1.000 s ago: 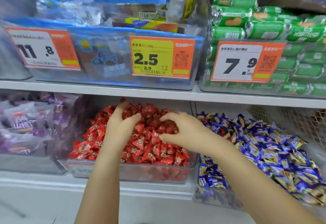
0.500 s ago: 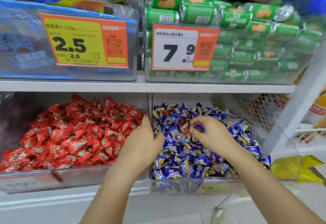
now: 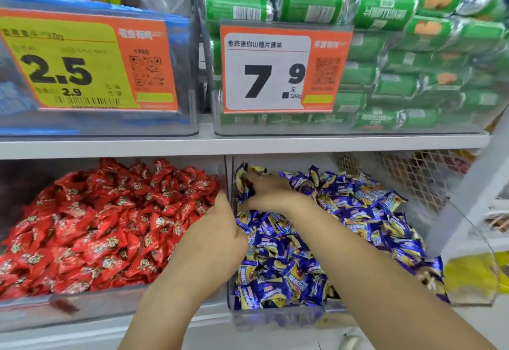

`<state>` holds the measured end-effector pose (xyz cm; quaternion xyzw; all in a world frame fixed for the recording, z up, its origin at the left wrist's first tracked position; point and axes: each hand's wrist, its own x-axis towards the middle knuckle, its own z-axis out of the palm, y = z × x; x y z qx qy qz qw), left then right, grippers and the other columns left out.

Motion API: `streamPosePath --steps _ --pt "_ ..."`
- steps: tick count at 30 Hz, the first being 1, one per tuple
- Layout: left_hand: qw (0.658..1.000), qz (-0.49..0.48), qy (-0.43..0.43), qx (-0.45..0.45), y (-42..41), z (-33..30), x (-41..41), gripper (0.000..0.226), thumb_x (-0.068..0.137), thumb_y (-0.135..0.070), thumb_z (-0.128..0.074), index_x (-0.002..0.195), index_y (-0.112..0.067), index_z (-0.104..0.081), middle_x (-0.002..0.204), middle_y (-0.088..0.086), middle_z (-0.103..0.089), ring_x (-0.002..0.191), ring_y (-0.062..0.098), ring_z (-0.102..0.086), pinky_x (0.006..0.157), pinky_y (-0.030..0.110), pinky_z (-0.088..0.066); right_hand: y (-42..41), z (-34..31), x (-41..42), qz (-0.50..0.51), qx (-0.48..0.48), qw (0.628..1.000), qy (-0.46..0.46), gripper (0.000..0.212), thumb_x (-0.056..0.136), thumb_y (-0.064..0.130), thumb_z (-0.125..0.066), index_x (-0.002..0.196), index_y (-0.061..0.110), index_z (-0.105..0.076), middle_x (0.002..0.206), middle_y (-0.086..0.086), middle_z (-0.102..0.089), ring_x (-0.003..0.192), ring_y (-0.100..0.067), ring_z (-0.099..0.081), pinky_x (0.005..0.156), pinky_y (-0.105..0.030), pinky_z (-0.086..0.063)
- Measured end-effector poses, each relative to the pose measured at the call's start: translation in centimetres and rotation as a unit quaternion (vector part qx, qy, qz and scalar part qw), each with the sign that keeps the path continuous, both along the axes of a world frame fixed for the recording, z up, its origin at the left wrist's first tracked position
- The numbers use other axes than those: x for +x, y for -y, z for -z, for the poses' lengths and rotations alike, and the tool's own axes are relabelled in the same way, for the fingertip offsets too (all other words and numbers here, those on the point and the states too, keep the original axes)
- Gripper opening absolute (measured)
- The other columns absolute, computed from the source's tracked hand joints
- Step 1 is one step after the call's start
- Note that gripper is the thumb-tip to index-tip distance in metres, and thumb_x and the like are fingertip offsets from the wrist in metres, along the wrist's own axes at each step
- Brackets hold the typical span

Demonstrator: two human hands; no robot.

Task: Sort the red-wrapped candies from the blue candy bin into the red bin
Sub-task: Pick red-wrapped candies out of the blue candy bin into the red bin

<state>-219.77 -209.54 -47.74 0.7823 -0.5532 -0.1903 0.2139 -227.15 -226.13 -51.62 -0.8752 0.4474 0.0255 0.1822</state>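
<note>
At the blue candy bin's (image 3: 278, 315) back left corner the right hand (image 3: 268, 191) digs curled fingers into blue wrappers around a dark-red candy (image 3: 249, 184), its grasp unclear, while the left hand (image 3: 217, 235), grasp hidden, rests beside the red bin (image 3: 82, 309).

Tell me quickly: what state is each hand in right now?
Left hand: cannot tell; fingers hidden at the blue bin's edge.
Right hand: fingers curled into the blue candies; grasp cannot be told.
</note>
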Motion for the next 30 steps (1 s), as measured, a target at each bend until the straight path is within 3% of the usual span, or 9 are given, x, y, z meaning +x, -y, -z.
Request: streamPosePath --steps 3,5,7,11,16,20,24,27,30 --pt "1.0 0.001 0.001 0.014 0.0 -0.1 0.0 0.038 0.093 -0.017 -0.041 0.129 -0.011 -0.029 0.103 0.008 -0.054 0.087 0.025 -0.052 0.067 0.031 -0.034 -0.9 -0.4 -2.0 -0.046 0.027 0.997 0.058 0.031 0.077 0.031 -0.069 0.107 0.026 -0.062 0.106 -0.002 -0.065 0.1 -0.022 -0.059 0.085 -0.032 -0.05" --pt "1.0 0.001 0.001 0.014 -0.1 -0.2 -0.1 0.04 0.093 -0.017 -0.04 0.131 -0.01 -0.027 0.104 0.009 -0.054 0.088 0.026 -0.052 0.069 0.031 -0.035 -1.8 -0.7 -4.3 -0.108 -0.003 0.993 0.05 0.021 0.077 0.031 -0.068 0.098 0.028 -0.067 0.098 0.004 -0.067 0.093 -0.017 -0.059 0.086 -0.031 -0.048" --pt "1.0 0.004 0.003 0.013 -0.1 -0.2 -0.1 0.051 0.093 -0.018 -0.04 0.14 -0.011 -0.02 0.106 0.009 -0.053 0.083 0.022 -0.048 0.069 0.031 -0.035 -2.9 -1.3 -7.0 -0.152 -0.051 0.987 0.023 0.024 0.081 0.038 -0.067 0.103 0.029 -0.067 0.101 0.01 -0.066 0.098 -0.012 -0.054 0.088 -0.029 -0.043" --pt "1.0 0.001 -0.006 0.011 -0.3 -0.3 -0.2 0.058 0.094 -0.019 -0.038 0.146 -0.012 -0.013 0.097 0.006 -0.05 0.079 0.02 -0.048 0.067 0.031 -0.036 -4.1 -2.6 -12.7 -0.131 -0.073 0.988 -0.02 0.036 0.083 0.059 -0.058 0.107 0.034 -0.067 0.104 0.016 -0.063 0.103 -0.007 -0.052 0.094 -0.03 -0.04" --pt "1.0 -0.01 -0.011 0.01 -0.5 -0.5 -0.6 0.061 0.094 -0.019 -0.039 0.147 -0.011 -0.01 0.102 0.008 -0.054 0.08 0.02 -0.048 0.067 0.031 -0.036 -4.2 -4.4 -16.8 -0.038 -0.025 0.996 0.077 0.038 0.084 0.055 -0.054 0.093 0.024 -0.075 0.106 0.013 -0.065 0.099 0.006 -0.054 0.095 -0.025 -0.041" --pt "1.0 -0.02 -0.016 -0.003 -0.4 -0.5 -0.9 0.055 0.094 -0.016 -0.039 0.144 -0.01 -0.017 0.085 -0.001 -0.048 0.069 0.013 -0.045 0.059 0.03 -0.032 -4.1 -5.3 -12.6 -0.025 -0.026 0.991 0.132 0.03 0.094 0.04 -0.052 0.114 0.024 -0.067 0.116 0.012 -0.063 0.109 -0.007 -0.057 0.096 -0.031 -0.044" --pt "0.999 -0.025 -0.028 -0.018 -0.4 -0.2 -0.7 0.055 0.094 -0.017 -0.039 0.144 -0.011 -0.017 0.093 0.003 -0.048 0.075 0.019 -0.046 0.065 0.032 -0.034 -1.9 -2.7 -3.9 -0.044 0.048 0.989 0.13 0.037 0.097 0.026 -0.049 0.133 0.019 -0.053 0.137 0.003 -0.053 0.125 -0.016 -0.049 0.101 -0.025 -0.037" --pt "0.999 -0.014 -0.022 -0.019 -0.4 0.1 -0.5 0.05 0.094 -0.019 -0.04 0.14 -0.013 -0.02 0.092 0.002 -0.047 0.077 0.021 -0.047 0.068 0.032 -0.036 0.9 0.0 0.5 -0.024 0.063 0.995 0.069 0.038 0.102 0.026 -0.035 0.132 0.011 -0.052 0.14 -0.008 -0.05 0.126 -0.026 -0.047 0.102 -0.031 -0.038" --pt "1.0 -0.007 -0.002 -0.014 -0.1 0.2 -0.3 0.045 0.094 -0.019 -0.04 0.135 -0.013 -0.023 0.094 0.002 -0.044 0.079 0.019 -0.044 0.069 0.03 -0.034 1.6 1.7 2.0 -0.031 0.041 0.999 -0.018 0.044 0.102 0.03 -0.024 0.117 0.009 -0.059 0.132 -0.015 -0.054 0.118 -0.029 -0.05 0.092 -0.032 -0.037"
